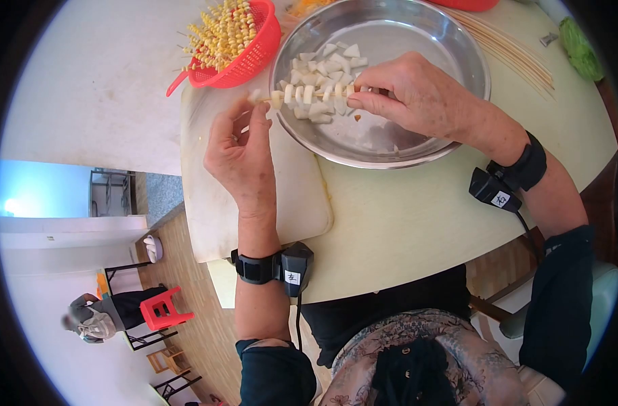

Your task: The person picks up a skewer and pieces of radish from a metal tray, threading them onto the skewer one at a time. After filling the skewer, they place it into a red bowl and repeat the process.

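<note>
Between my two hands a thin wooden skewer (pixel 309 94) lies level over the metal basin, threaded with several white, chunky pieces. My right hand (pixel 417 98) pinches its right end between thumb and fingers. At the left tip, my left hand (pixel 245 149) has thumb and fingertips closed around a blurred pale chunk (pixel 256 95). Below the skewer, a heap of cut white pieces (pixel 333 64) lies in the left part of the round metal basin (pixel 390 162).
A white cutting board (pixel 295 196) lies under my left forearm. At the upper left, a red plastic colander (pixel 258 51) holds many loaded skewers (pixel 221 37). Bare sticks (pixel 512 51) and a green bundle (pixel 581 51) lie right. A person (pixel 113 317) is farther off, near a red stool (pixel 163 309).
</note>
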